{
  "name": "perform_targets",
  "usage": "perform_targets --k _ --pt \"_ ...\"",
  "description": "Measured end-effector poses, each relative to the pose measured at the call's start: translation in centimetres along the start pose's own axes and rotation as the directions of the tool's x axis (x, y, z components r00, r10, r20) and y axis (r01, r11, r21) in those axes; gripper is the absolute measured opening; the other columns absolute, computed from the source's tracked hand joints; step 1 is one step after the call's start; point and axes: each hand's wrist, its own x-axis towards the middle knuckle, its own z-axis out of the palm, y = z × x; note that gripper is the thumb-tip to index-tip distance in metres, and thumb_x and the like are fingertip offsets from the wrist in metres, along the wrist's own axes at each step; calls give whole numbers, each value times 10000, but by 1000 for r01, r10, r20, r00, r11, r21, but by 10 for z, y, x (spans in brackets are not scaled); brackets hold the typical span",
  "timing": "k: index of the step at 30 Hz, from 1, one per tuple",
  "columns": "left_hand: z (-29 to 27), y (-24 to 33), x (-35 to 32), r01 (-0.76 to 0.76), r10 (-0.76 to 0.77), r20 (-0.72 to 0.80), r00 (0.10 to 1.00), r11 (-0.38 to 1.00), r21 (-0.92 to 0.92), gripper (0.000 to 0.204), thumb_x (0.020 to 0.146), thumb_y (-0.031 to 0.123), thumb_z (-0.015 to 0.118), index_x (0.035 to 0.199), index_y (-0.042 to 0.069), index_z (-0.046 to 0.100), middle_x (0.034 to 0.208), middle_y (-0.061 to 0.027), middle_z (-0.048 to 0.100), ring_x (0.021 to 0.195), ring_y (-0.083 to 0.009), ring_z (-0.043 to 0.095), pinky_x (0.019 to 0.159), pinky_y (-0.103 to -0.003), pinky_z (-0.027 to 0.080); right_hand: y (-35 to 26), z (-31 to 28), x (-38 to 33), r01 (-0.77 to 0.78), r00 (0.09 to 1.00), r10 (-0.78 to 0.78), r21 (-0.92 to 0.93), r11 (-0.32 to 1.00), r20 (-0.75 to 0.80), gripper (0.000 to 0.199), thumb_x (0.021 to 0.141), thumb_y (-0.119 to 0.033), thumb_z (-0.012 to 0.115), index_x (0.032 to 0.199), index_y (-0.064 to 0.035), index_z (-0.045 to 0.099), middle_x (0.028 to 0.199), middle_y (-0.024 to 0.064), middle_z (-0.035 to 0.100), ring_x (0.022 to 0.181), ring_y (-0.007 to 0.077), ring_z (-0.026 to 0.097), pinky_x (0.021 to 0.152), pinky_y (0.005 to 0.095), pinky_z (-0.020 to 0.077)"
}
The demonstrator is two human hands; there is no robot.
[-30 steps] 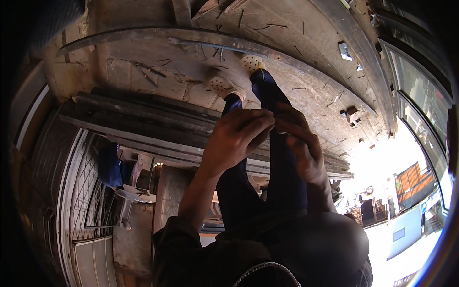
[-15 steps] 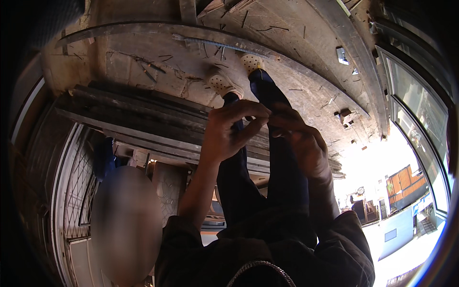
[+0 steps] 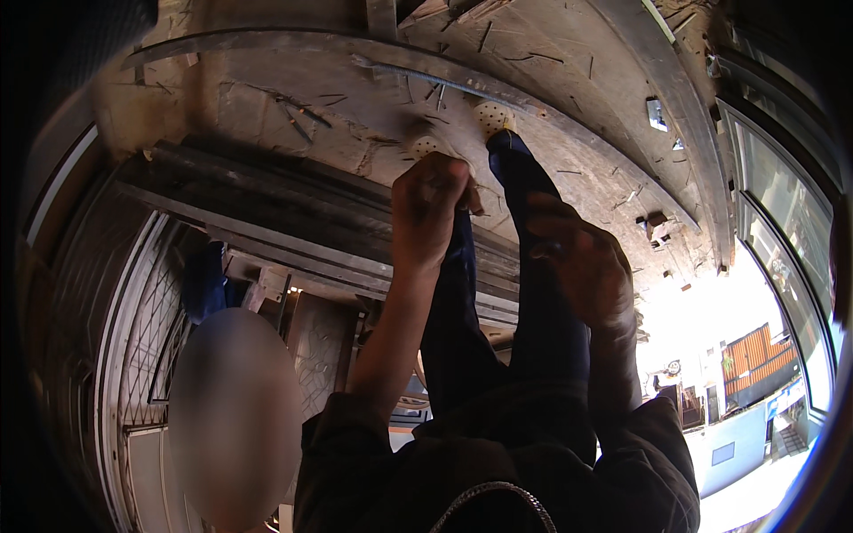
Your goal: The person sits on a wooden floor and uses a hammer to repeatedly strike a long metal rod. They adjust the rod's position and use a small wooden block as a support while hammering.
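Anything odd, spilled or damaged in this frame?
Yes: thin metal rods and offcuts lie scattered at all angles across the dusty concrete floor. Left hand and right hand are raised above dark blue trouser legs; what they hold is unclear.

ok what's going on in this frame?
A person looks down past their own legs in dark blue trousers at a dusty concrete floor strewn with small debris. The left hand is curled in a fist; whether its grip holds anything cannot be told. The right hand hangs loosely curled beside it over the right leg. Long metal bars lie on the floor to the left.
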Motion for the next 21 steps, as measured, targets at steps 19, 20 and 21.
perform_targets --k 19,20,21 --pt "-176 -99 -207 458 -153 -432 889 268 848 761 806 253 680 1423 29 294 1428 -249 351 1325 -452 330 1061 -527 345 309 -166 356 -139 665 324 314 939 -673 615 918 -485 491 1354 -62 392 1291 151 481 1187 318 479 1006 478 410" --pt "-186 -98 -209 458 -151 -433 889 259 850 749 809 248 674 1419 29 299 1427 -248 353 1321 -452 335 1060 -526 346 314 -160 362 -44 730 225 284 958 -645 626 924 -507 449 1352 -54 394 1341 148 465 1238 315 440 1059 482 349" --pt "-197 -97 -213 469 -164 -440 883 269 841 711 811 235 666 1401 20 330 1409 -256 374 1314 -451 350 1060 -525 344 315 -167 365 121 742 240 477 871 -626 612 919 -502 446 1335 -54 422 1349 142 470 1243 316 440 1068 481 337"
